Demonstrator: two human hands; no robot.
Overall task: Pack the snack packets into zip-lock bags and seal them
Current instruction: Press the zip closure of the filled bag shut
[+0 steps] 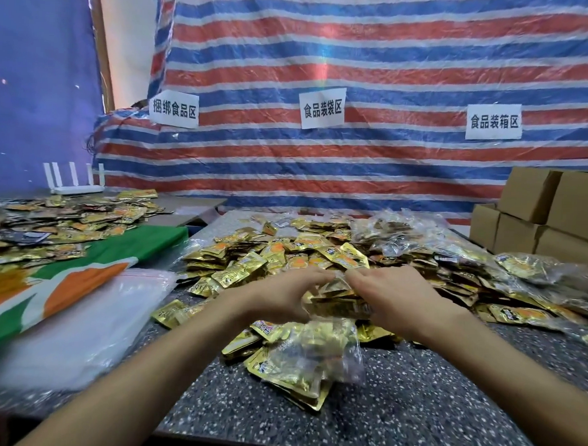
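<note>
**Both hands on the bag mouth**

left hand [280, 297] and right hand [395, 293] meet mid-tabletop [430, 394]. Each grip is pinching the top edge of a clear zip-lock bag [333, 302] stuffed with gold packets. The bag sits between the hands, on the near edge of the loose snack packets [285, 256] pile. Can't tell if the zip is closed. Empty bags [92, 316] lie to the left, filled bags [484, 263] to the right, cardboard boxes [536, 214] far right.

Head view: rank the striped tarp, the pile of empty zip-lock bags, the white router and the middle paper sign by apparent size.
1. striped tarp
2. pile of empty zip-lock bags, though nearness inflates it
3. white router and middle paper sign look alike; unranked
</note>
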